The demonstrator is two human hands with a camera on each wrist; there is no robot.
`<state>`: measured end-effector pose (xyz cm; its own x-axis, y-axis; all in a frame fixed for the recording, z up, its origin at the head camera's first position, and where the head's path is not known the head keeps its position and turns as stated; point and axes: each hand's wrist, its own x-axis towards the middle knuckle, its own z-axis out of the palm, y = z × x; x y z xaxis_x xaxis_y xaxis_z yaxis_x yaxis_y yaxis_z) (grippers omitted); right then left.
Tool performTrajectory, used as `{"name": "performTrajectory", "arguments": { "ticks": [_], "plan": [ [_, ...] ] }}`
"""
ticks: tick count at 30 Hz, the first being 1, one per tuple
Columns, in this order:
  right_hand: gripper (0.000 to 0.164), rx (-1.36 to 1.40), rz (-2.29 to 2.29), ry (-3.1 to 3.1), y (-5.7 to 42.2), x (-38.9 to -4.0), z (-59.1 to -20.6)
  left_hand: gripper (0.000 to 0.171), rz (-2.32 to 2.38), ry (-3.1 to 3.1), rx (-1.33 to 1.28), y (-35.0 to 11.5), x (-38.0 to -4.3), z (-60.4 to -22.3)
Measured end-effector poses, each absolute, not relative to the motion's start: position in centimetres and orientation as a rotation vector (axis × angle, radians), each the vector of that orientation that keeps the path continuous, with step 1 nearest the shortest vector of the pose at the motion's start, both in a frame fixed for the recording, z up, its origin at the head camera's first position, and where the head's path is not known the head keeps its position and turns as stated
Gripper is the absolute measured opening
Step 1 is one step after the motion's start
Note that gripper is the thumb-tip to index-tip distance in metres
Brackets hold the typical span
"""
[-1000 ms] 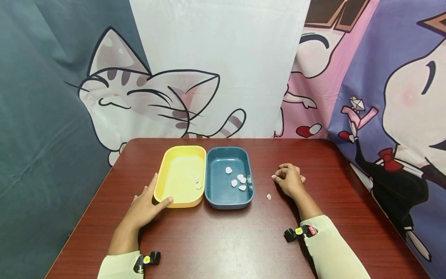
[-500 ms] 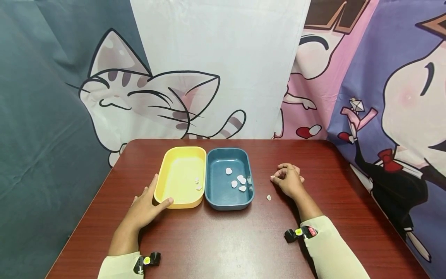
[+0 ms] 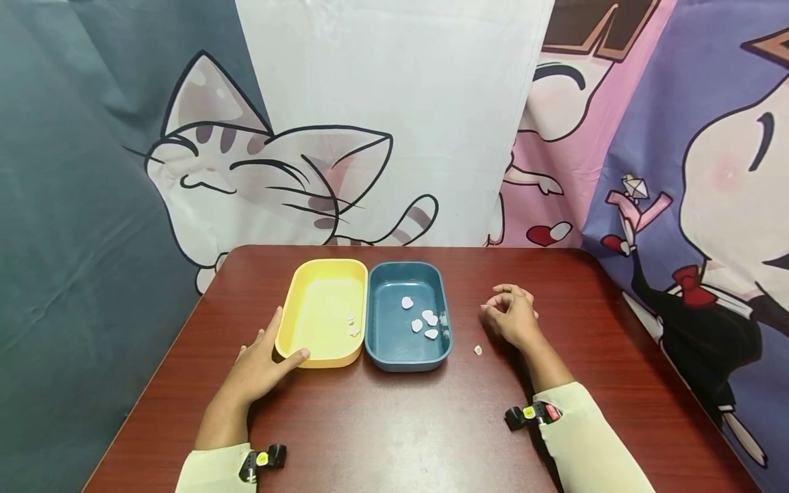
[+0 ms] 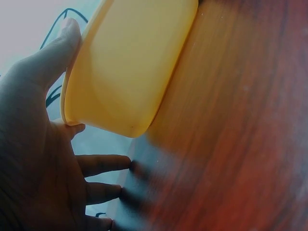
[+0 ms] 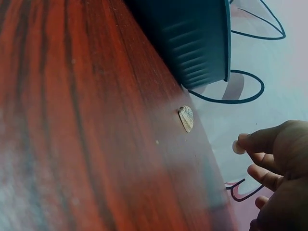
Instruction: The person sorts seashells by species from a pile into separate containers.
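Note:
My left hand (image 3: pixel 255 370) rests at the near left corner of a yellow tray (image 3: pixel 320 359), fingers straight and spread. Its thumb lies on the rim and the index finger touches the side; the other fingers stand apart from the tray in the left wrist view. Several tiny pale shells (image 3: pixel 354 333) lie inside. Beside it, a dark blue tray (image 3: pixel 403 364) holds several larger white shells (image 3: pixel 407 302). My right hand (image 3: pixel 514 318), right of the blue tray, pinches a small pale shell-like piece (image 5: pixel 237 148), mostly hidden by the fingertips. A ribbed shell (image 5: pixel 186 119) lies on the table nearby.
The trays stand side by side on a reddish-brown wooden table (image 3: pixel 394 431). Behind it hangs a cloth backdrop (image 3: pixel 407 89) printed with a cat and cartoon figures. A small camera is strapped to each wrist, over cream sleeves (image 3: pixel 592 438).
My right hand has risen slightly, its fingertips shifting a little. The left hand, the trays and the loose shell keep their places; the whole head view has drifted slightly.

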<state>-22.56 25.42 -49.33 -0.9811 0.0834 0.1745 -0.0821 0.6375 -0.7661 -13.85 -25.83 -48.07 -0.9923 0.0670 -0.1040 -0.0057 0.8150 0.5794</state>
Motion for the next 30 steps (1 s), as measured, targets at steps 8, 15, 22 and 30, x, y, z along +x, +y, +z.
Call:
{"name": "performTrajectory", "arguments": {
  "ticks": [8,15,22,30],
  "plan": [
    [0.017,0.006,1.270,-2.657,24.9,-22.7,-48.6,0.116,0.919,2.884,0.049,-25.8,-13.8,-47.9],
    [0.015,0.016,1.273,-2.630,24.3,-22.8,-47.7,0.116,0.926,2.869,0.048,-25.8,-13.7,-47.8],
    [0.017,0.065,1.275,-2.589,23.0,-23.1,-45.9,0.116,0.923,2.884,0.050,-26.0,-13.7,-47.7],
    [0.016,0.124,1.286,-2.541,21.0,-22.8,-43.5,0.116,0.929,2.875,0.051,-25.7,-13.8,-47.9]
  ]
}}
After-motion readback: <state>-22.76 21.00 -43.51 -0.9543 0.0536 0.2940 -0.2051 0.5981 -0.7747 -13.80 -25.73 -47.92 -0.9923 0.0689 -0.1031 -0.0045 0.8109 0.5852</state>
